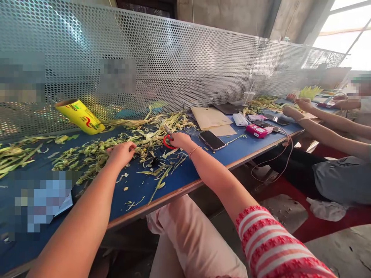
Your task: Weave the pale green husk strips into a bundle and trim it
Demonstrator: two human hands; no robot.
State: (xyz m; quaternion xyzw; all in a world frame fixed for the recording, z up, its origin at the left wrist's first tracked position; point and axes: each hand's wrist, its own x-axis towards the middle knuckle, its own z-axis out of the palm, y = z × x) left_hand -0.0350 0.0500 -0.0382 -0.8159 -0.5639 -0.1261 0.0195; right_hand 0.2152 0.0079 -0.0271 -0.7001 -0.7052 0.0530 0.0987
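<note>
My right hand (182,141) is closed around red-handled scissors (168,141), whose blades point up and away from me. The scissors are over a heap of pale green and yellow plant trimmings (156,135) on the blue tabletop (208,164). To the left, my left hand (122,154) is at the near side of the heap, its fingers curled. Whatever may be between those fingers is too small or hidden to make out. Close in front of the hands lies a small black object (155,162) among loose strips.
A yellow cardboard tube (82,117) leans near the perforated metal screen (179,65). A phone (212,140), brown folder (211,117), white power bank (240,119) and pink box (257,130) lie rightward. A co-worker's arms (327,127) reach over the table further right.
</note>
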